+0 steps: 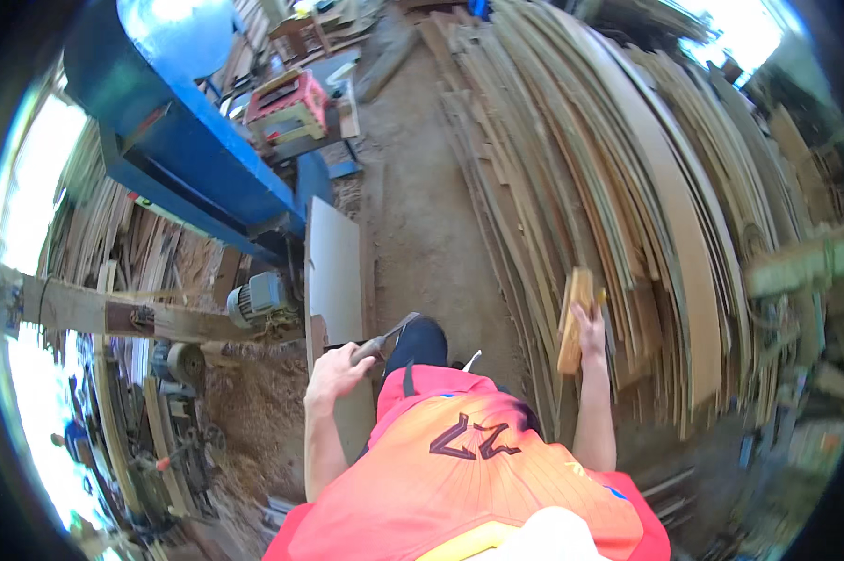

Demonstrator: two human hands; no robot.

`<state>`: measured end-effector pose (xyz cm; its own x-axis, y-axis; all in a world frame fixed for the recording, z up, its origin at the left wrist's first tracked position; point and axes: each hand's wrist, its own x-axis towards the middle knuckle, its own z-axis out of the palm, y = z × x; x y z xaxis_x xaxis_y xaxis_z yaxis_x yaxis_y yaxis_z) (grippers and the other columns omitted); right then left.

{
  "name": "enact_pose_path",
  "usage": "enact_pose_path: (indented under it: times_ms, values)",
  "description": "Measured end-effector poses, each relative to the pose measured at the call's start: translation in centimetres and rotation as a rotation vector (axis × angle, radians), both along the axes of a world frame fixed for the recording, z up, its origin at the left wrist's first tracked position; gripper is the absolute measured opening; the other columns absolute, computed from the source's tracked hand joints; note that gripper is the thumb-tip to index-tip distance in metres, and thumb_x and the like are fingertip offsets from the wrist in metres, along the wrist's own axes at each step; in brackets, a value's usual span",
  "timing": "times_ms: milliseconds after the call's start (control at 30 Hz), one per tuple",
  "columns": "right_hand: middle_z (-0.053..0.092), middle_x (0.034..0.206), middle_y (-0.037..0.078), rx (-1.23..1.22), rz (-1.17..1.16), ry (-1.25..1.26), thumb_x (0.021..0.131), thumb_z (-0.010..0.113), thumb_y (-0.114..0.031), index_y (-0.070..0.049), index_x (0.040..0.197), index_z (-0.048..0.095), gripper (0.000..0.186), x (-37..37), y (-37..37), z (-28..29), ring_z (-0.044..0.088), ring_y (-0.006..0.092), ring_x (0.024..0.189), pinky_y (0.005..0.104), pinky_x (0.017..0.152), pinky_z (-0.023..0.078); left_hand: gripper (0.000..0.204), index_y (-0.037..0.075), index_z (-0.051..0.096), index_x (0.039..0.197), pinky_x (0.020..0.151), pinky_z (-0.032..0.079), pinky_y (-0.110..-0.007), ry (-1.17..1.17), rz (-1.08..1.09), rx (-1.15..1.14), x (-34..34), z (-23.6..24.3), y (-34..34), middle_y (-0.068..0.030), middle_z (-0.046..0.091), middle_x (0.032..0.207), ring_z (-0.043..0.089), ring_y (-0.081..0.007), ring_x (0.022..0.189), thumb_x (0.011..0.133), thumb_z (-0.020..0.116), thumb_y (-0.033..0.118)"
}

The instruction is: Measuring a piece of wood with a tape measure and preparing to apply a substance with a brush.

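My left hand (338, 374) is closed around a hand tool (373, 350) with a grey-brown handle. Its narrow metal end points up and to the right, over my dark-clothed leg (420, 342); I cannot make out its exact kind. Out to the right, my right hand (588, 329) grips a light-brown wooden block (569, 338) by its side. The block is long, thick and held roughly lengthwise, beside the stacked boards. A small yellow spot shows by the fingertips.
Long boards (618, 187) lie stacked along the right. On the left stands a large blue machine (197, 150), with a grey motor (261, 297) below it. A pale panel (336, 271) leans near my left hand. A red box (295, 107) sits farther ahead, beside the dusty floor (422, 206).
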<state>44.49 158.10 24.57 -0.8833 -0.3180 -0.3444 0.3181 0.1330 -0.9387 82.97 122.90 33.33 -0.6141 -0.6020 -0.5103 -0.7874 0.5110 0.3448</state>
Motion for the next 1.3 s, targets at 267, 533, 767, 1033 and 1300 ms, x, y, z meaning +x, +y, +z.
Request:
enact_pose_path:
  times_ms: [267,533,767,1033,1300]
  values:
    - [0.065,0.114,0.006,-0.042,0.386,0.249,0.091,0.082,-0.022,-0.01,0.146,0.057,0.062,-20.2,-31.1,1.1,0.065,0.0143,0.1,0.0304,0.082,0.056,0.05,0.005,0.068,0.113,0.089,0.056,-0.052,-0.107,0.275,-0.096,-11.1,-0.5,-17.4,-0.0246,0.074,0.1,0.072,-0.0417,0.099,0.097,0.064,0.052]
    - [0.068,0.125,0.008,0.069,0.036,-0.124,0.092,0.081,-0.028,-0.004,0.146,0.055,0.065,-32.8,-35.4,-5.8,0.068,0.0168,0.104,0.0319,0.084,0.056,0.041,0.003,0.067,0.111,0.075,0.054,-0.043,0.398,-0.043,0.107,-45.4,3.6,-37.9,-0.0173,0.072,0.087,0.071,-0.0308,0.085,0.101,0.064,0.043]
    - [0.067,0.12,0.006,0.153,-0.279,-0.185,0.093,0.079,-0.03,-0.004,0.144,0.057,0.061,-45.7,-39.9,-7.1,0.068,0.0174,0.101,0.0332,0.084,0.057,0.033,0.002,0.06,0.116,0.067,0.044,-0.025,0.874,-0.035,0.632,-67.9,5.7,-52.1,0.0011,0.061,0.08,0.055,-0.0071,0.07,0.107,0.059,0.034]
    - [0.069,0.114,0.005,0.065,0.151,-0.257,0.091,0.083,-0.028,-0.005,0.143,0.055,0.063,-68.4,-69.3,-3.2,0.069,0.0158,0.097,0.0319,0.077,0.059,0.035,0.001,0.059,0.116,0.071,0.049,-0.027,0.994,0.283,0.704,-80.6,5.3,-68.6,0.0019,0.053,0.074,0.054,-0.0082,0.069,0.109,0.057,0.035]
    - [0.053,0.143,0.01,0.27,0.52,0.07,0.085,0.085,-0.046,-0.003,0.148,0.056,0.082,-83.0,-98.3,-4.9,0.056,0.0239,0.132,0.0353,0.11,0.045,0.036,0.002,0.061,0.108,0.064,0.042,-0.023,1.057,0.613,0.555,-84.8,1.2,-87.5,0.0028,0.052,0.07,0.049,-0.0052,0.064,0.109,0.056,0.037]
